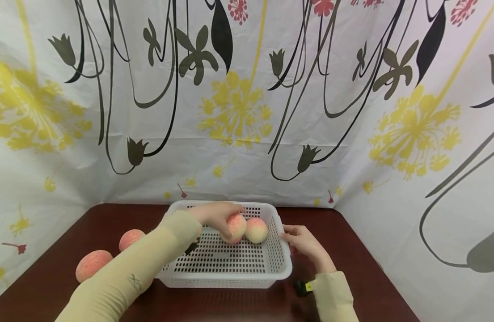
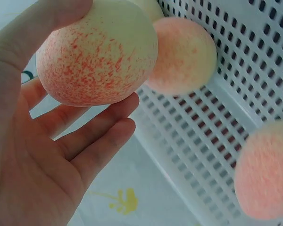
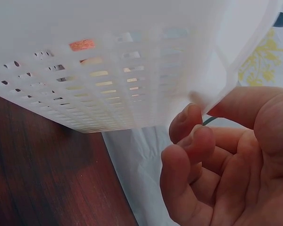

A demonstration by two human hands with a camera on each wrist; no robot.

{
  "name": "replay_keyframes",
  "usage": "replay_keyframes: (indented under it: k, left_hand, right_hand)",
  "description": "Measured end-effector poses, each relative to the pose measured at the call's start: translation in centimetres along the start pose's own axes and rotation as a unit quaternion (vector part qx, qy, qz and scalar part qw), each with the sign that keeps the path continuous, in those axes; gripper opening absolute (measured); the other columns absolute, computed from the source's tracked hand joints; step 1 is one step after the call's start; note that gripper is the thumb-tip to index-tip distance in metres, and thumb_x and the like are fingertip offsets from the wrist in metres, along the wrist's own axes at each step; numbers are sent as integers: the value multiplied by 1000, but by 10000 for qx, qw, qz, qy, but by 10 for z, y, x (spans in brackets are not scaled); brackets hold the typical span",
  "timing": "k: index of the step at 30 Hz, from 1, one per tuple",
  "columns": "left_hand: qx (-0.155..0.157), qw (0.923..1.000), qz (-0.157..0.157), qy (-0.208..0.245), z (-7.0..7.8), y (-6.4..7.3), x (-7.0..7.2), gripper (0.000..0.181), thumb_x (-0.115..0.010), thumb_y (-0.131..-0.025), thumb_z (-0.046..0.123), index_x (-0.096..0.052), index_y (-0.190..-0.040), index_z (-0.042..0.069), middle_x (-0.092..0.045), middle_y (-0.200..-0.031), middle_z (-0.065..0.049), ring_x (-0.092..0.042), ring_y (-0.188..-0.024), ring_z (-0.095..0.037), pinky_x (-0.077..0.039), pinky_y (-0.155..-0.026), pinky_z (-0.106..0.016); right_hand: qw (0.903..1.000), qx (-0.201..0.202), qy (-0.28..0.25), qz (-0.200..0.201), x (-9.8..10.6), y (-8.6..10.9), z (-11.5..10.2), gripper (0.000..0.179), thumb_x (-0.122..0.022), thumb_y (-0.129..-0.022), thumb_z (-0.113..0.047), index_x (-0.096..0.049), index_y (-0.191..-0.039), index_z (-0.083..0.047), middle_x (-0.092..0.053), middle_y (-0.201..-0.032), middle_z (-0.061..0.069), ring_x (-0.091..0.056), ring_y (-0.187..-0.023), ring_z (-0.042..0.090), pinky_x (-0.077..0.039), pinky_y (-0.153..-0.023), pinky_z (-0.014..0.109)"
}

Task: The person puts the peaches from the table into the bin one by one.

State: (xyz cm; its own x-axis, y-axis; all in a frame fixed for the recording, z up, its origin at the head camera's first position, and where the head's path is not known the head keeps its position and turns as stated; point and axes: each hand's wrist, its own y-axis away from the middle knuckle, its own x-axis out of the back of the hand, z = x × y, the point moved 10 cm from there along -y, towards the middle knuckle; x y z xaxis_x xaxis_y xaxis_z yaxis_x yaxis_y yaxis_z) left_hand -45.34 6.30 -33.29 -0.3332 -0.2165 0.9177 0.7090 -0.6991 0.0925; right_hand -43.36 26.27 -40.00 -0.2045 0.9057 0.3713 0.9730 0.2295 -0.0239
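My left hand (image 1: 219, 215) grips a peach (image 2: 99, 59) inside the white plastic basket (image 1: 218, 282), thumb on one side and fingers on the other. Beside the held fruit, toward the basket's right end, sits a second peach (image 1: 256, 230). Another peach (image 2: 266, 172) shows in the left wrist view, near the basket wall; the left sleeve mostly covers that side in the head view. At the basket's right end, my right hand (image 1: 305, 241) pinches the rim, its thumb against the edge and its fingers curled beneath, as the right wrist view shows.
On the dark red-brown table (image 1: 351, 250), left of the basket, lie a peach (image 1: 94, 264) and a farther peach (image 1: 131, 239) partly behind the left sleeve (image 1: 138, 268). A flower-printed white cloth (image 1: 238, 170) hangs along the back and sides.
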Motion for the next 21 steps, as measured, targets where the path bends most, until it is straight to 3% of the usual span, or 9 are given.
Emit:
replay_keyframes:
  k: [10,14,21]
  left_hand:
    - [-239,9988,-111,-418,13,-20,-30,81,-85,-68,20,-49,-141,20,-55,-129,7,-52,-109,-10,-44,-90,-32]
    - [-340,9974,-139,-620,21,-27,-37,79,-83,-70,22,-49,-141,20,-52,-131,5,-49,-112,-11,-42,-93,-33]
    - [-731,9949,-140,-686,40,-37,-51,72,-84,-65,20,-56,-131,25,-49,-120,8,-50,-101,-8,-44,-85,-28]
  right_hand:
    - [9977,196,623,177,-6,2,-7,45,-53,-94,-9,-51,-137,5,-68,-76,10,-47,-42,14,-42,-43,30]
    - [9980,237,566,180,-5,3,-8,46,-54,-93,-8,-50,-137,6,-70,-80,13,-51,-45,14,-41,-43,30]
    - [9984,170,529,118,-3,1,-8,47,-56,-91,-7,-51,-136,6,-69,-79,11,-50,-47,13,-42,-45,28]
